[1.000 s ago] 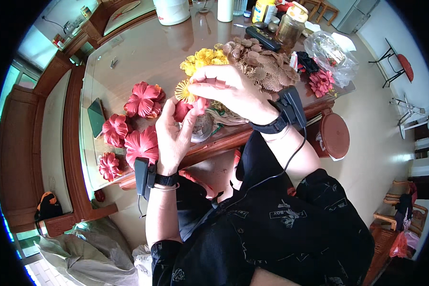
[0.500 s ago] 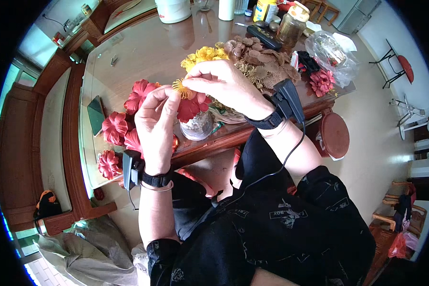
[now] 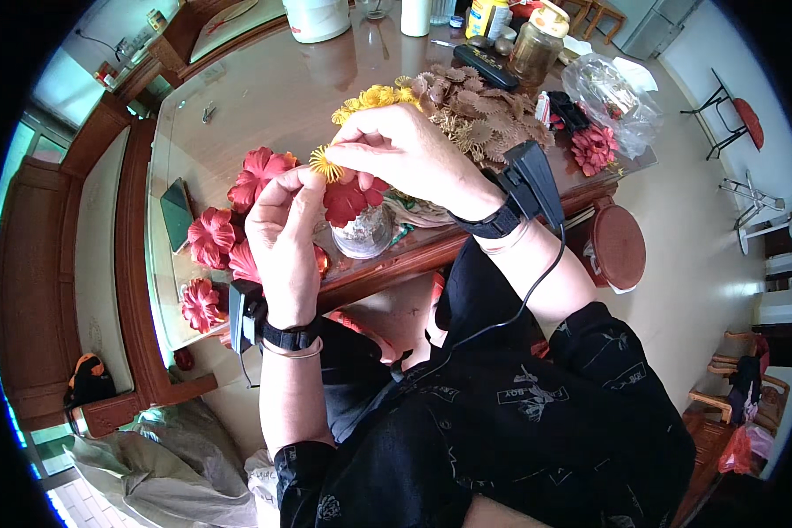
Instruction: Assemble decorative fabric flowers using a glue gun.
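A small yellow fringed flower centre [image 3: 322, 163] is pinched between the fingertips of both hands, above the table's near edge. My left hand [image 3: 283, 238] is closed at its lower left side. My right hand [image 3: 409, 157] grips it from the right with thumb and forefinger. Just below stands a jar [image 3: 363, 236] with red artificial petals [image 3: 354, 204] over its top, partly hidden by my hands. Red artificial flowers [image 3: 211, 236] lie to the left. Behind my right hand are a heap of yellow flower pieces [image 3: 374, 99] and a pile of brown fringed discs [image 3: 477, 110].
A white bucket [image 3: 319, 19] stands at the back of the glass-topped table [image 3: 238, 97]. Farther right are a black case [image 3: 486, 67], a lidded brown jar [image 3: 539, 44] and a clear plastic bag [image 3: 620, 101]. A round red-brown stool [image 3: 619, 246] stands right of the table.
Both hands have shifted slightly left together with the yellow flower centre. The flower centre has turned a little, so its fringe now shows spread out.
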Demonstrator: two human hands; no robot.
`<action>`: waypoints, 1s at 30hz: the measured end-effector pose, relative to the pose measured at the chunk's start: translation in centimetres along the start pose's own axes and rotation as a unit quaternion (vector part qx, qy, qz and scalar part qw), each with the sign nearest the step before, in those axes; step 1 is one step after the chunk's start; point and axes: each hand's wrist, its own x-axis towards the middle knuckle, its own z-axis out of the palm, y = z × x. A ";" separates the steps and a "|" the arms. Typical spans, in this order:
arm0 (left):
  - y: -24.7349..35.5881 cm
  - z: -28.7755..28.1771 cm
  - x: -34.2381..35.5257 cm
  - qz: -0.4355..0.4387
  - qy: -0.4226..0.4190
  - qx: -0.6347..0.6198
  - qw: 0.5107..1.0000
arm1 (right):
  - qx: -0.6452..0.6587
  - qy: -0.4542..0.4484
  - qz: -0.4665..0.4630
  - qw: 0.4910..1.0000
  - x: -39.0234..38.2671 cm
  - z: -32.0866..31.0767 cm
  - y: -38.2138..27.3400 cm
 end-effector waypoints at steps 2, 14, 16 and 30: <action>0.0 -0.1 0.0 -0.004 -0.007 -0.006 1.000 | -0.005 -0.003 0.005 1.000 -0.1 -0.1 -0.3; 0.4 -0.2 -0.4 -0.009 -0.015 0.002 1.000 | -0.015 -0.007 -0.007 1.000 -0.3 -0.2 -0.8; 0.4 -0.1 -0.4 -0.008 -0.016 0.003 1.000 | -0.019 -0.009 -0.008 1.000 -0.4 -0.3 -0.8; 0.3 0.4 -0.2 -0.017 0.013 0.032 0.999 | -0.034 0.004 0.030 0.999 -0.5 0.0 -0.1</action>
